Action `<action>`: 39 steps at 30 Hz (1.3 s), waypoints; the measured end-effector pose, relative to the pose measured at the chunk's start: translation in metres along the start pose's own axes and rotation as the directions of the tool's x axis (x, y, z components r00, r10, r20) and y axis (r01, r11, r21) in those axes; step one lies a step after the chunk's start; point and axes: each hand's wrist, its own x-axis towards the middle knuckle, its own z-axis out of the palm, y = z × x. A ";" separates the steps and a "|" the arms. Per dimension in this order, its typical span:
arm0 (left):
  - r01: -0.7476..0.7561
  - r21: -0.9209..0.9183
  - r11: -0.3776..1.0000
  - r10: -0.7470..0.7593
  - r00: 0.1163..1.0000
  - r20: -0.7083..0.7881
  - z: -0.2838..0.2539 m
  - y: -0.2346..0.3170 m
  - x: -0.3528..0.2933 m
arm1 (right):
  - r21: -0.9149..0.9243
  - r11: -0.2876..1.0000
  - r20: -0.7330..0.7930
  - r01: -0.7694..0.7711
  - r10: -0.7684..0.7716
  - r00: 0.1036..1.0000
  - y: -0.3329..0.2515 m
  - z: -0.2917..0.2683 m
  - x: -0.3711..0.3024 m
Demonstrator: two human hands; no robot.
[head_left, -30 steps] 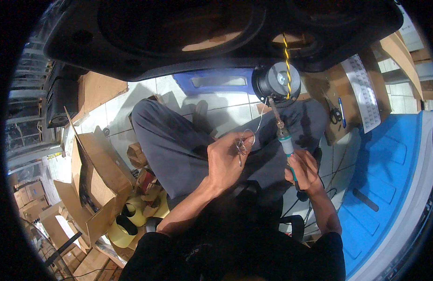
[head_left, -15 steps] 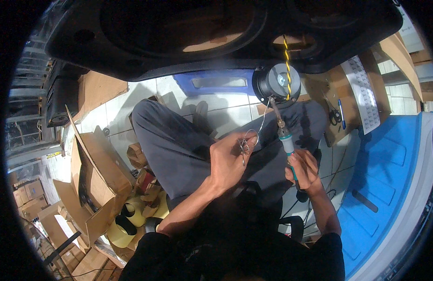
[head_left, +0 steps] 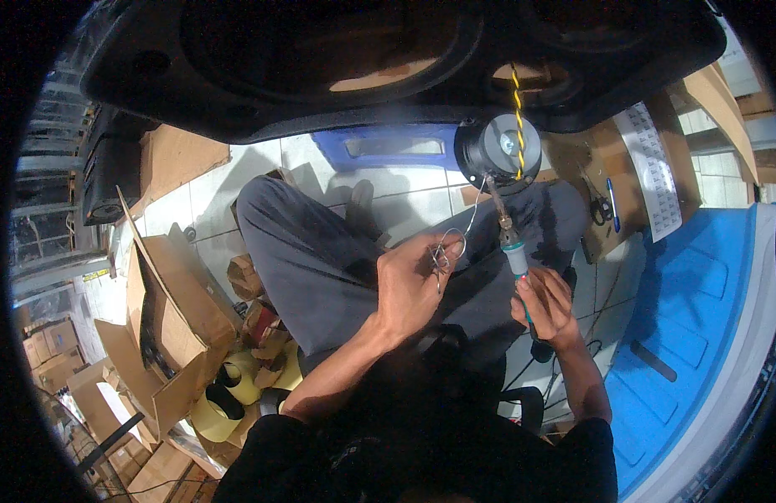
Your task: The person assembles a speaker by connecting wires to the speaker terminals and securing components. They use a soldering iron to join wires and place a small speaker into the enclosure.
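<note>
My left hand (head_left: 410, 285) pinches a loose coil of solder wire (head_left: 446, 254), whose free end runs up toward the rim of a round black speaker driver (head_left: 480, 152). In my right hand (head_left: 545, 306) is a soldering iron (head_left: 514, 255) with a grey and teal handle, its tip at the driver's near edge beside the solder end. The driver rests by my right knee and shows a grey round back. A twisted yellow and black wire (head_left: 519, 117) runs from a hole in the black speaker cabinet (head_left: 321, 109) down to the driver.
Scissors (head_left: 602, 207), a blue pen (head_left: 612, 204) and a printed sheet (head_left: 649, 172) lie on cardboard at the right. Beyond them is a large blue plastic panel (head_left: 669, 335). A purple-blue plastic piece (head_left: 329, 151) lies under the cabinet. Opened cardboard boxes (head_left: 182, 310) and yellow tape rolls (head_left: 212, 423) are at left.
Almost nothing differs. The driver, yellow and black wire and cabinet sit very slightly further right in the picture; both hands keep their grip and the iron's tip stays at the driver's edge.
</note>
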 end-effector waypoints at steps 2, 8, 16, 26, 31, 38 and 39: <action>-0.002 0.013 1.000 0.002 1.000 0.001 0.000 0.000 0.001 | 0.042 0.998 0.018 -0.039 0.038 0.999 -0.002 0.000 -0.001; -0.012 0.026 1.000 0.012 1.000 -0.002 0.000 0.000 0.005 | 0.034 0.999 0.004 -0.026 0.026 1.000 -0.001 0.000 -0.002; -0.008 -0.021 1.000 0.007 0.999 -0.032 -0.002 -0.005 0.002 | -0.036 0.999 -0.020 0.032 -0.033 0.999 0.003 0.002 -0.002; 0.070 0.009 0.997 -0.069 0.994 -0.090 -0.016 -0.013 -0.015 | -0.183 0.976 0.004 0.120 -0.121 0.993 0.003 0.000 -0.004; 0.047 -0.026 0.999 -0.050 0.988 -0.149 -0.018 -0.024 -0.017 | -0.154 0.978 0.070 0.142 -0.133 0.989 -0.009 -0.004 -0.010; 0.133 -0.039 0.990 -0.138 0.974 -0.177 -0.026 -0.029 -0.017 | -0.121 0.985 0.047 0.121 -0.116 0.992 -0.014 0.001 -0.017; 0.130 -0.030 0.991 -0.133 0.976 -0.174 -0.027 -0.029 -0.017 | -0.132 0.984 0.053 0.122 -0.115 0.992 -0.015 0.001 -0.017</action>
